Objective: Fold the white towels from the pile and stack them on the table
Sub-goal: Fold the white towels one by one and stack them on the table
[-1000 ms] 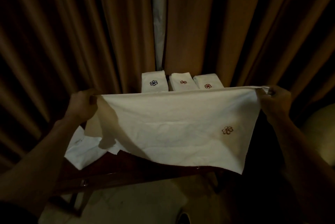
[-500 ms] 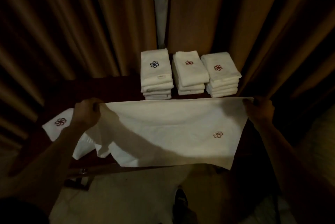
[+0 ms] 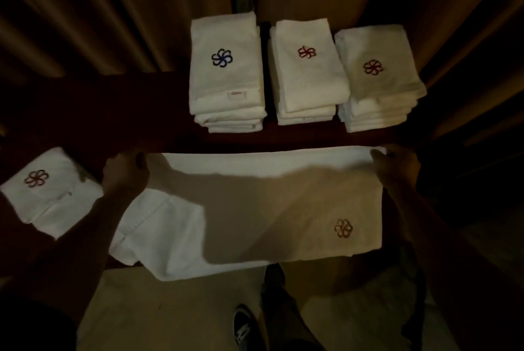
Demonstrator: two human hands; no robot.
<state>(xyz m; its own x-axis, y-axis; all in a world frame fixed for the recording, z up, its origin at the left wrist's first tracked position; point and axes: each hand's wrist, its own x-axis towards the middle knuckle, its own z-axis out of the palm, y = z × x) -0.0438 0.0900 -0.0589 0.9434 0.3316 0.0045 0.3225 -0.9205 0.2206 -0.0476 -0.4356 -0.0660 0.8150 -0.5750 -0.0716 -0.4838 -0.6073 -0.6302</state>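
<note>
We hold the open towel (image 3: 283,203) spread wide over the front part of the table (image 3: 85,112). Its far edge is stretched straight, and its near edge appears to overhang the table front above the floor (image 3: 170,316). The flower mark (image 3: 343,228) shows near the towel's right side. The left hand (image 3: 124,172) pinches the far left corner and the right hand (image 3: 397,166) pinches the far right corner, each with fingers curled on the cloth. The hands are well apart, which draws the far edge taut and level; we judge this to be the set-up for the first fold. The unfolded pile (image 3: 51,191) lies at the left, partly under the left forearm and under the towel's left portion, within easy reach for the next pick. Three finished stacks stand side by side at the rear of the table: the left stack (image 3: 226,72), the middle stack (image 3: 307,72) and the right stack (image 3: 377,78), flower marks uppermost. They are clear of the working area. The curtain (image 3: 85,10) hangs behind them.
</note>
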